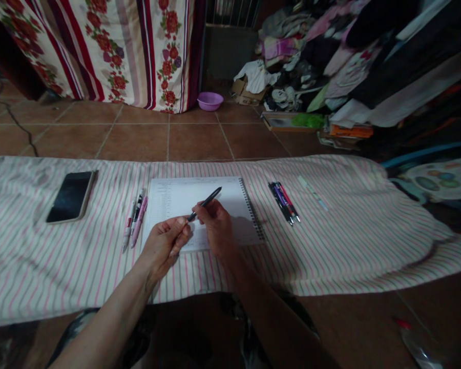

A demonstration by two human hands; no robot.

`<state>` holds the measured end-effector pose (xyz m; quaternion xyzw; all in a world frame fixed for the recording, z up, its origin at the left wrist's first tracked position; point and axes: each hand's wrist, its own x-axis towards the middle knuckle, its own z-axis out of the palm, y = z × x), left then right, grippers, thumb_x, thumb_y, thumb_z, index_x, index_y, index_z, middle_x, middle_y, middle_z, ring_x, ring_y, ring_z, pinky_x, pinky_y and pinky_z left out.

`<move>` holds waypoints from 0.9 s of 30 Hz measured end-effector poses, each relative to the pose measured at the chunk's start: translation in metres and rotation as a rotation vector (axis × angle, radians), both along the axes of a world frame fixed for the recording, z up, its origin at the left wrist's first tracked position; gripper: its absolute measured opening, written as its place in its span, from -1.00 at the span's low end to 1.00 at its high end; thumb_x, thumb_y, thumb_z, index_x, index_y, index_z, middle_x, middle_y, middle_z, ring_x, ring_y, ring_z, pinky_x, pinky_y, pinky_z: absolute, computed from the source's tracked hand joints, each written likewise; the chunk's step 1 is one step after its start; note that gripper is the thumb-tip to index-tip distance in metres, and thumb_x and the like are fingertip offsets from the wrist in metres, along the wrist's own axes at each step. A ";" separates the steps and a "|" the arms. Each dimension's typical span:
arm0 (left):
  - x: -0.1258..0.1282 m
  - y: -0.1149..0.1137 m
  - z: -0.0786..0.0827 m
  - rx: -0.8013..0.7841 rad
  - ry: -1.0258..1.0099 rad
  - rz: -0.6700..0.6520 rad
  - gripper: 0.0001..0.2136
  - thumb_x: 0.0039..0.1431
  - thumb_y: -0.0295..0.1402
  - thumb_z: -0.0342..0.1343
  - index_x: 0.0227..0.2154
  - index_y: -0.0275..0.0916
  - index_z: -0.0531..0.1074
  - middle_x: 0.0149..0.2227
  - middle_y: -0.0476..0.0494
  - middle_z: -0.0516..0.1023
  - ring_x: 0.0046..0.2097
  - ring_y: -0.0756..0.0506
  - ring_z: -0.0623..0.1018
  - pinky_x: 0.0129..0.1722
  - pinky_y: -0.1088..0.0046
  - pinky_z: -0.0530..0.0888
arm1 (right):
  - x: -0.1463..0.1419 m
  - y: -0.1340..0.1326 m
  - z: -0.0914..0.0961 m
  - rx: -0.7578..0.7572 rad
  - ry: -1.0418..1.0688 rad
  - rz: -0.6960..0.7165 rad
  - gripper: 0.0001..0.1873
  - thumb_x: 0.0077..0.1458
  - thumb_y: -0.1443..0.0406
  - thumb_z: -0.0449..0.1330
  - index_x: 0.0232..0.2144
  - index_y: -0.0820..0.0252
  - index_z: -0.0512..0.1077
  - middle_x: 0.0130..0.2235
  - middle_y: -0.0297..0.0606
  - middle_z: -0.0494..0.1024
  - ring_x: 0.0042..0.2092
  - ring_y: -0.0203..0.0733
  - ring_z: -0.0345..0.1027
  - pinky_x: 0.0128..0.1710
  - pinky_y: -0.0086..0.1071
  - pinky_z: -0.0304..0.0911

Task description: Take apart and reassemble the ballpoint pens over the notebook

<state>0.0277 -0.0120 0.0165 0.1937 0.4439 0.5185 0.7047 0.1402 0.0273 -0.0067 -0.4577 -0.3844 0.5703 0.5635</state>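
A dark pen (211,197) is held above an open spiral notebook (200,185), slanting up to the right. My left hand (170,234) pinches its lower end. Higher on the barrel, my right hand (216,219) grips the same pen with thumb and fingers. The notebook page is white, with a printed grid along its left side and a wire binding on the right. Just left of the notebook lie several pens, among them a pink pen (140,222). To its right is a group of dark pens (280,204) with a red one beside them.
A smartphone (71,197) lies at the left on the striped cloth (353,246). A pale green pen (313,192) rests at the right. Beyond the cloth are a tiled floor, a purple bowl (210,101), a floral curtain (130,51) and piled clothes (284,47).
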 end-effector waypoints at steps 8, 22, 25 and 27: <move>0.002 0.001 0.001 -0.005 0.000 0.008 -0.80 -0.15 -0.35 0.26 -0.56 -0.40 0.40 -0.66 0.04 0.31 -0.70 0.20 0.09 -0.80 0.69 -0.04 | -0.005 -0.004 0.002 0.013 -0.002 0.052 -0.72 -0.20 0.16 0.26 -0.44 0.16 0.32 -0.47 -0.38 0.44 -0.50 -0.38 0.20 -0.56 -0.48 0.10; 0.001 -0.001 0.003 0.000 -0.013 0.001 -0.82 -0.11 -0.36 0.24 -0.55 -0.41 0.41 -0.64 0.02 0.33 -0.69 0.21 0.11 -0.78 0.71 -0.01 | -0.002 -0.001 -0.004 0.020 0.058 0.066 -0.82 -0.18 0.23 0.29 -0.47 0.15 0.40 -0.56 -0.47 0.42 -0.57 -0.43 0.12 -0.55 -0.48 0.06; 0.002 -0.002 0.002 0.000 -0.003 0.003 -0.81 -0.12 -0.35 0.24 -0.54 -0.40 0.41 -0.64 0.03 0.33 -0.69 0.21 0.12 -0.77 0.71 -0.01 | -0.005 -0.003 -0.005 0.043 0.016 0.011 -0.79 -0.19 0.23 0.30 -0.52 0.16 0.34 -0.61 -0.52 0.33 -0.57 -0.44 0.11 -0.54 -0.49 0.05; 0.002 -0.001 0.002 -0.009 -0.011 0.001 -0.80 -0.13 -0.35 0.25 -0.54 -0.40 0.41 -0.65 0.03 0.32 -0.70 0.21 0.11 -0.79 0.71 -0.02 | -0.006 -0.004 -0.003 0.029 0.001 -0.010 -0.79 -0.19 0.24 0.30 -0.53 0.17 0.33 -0.61 -0.52 0.32 -0.57 -0.45 0.09 -0.54 -0.49 0.04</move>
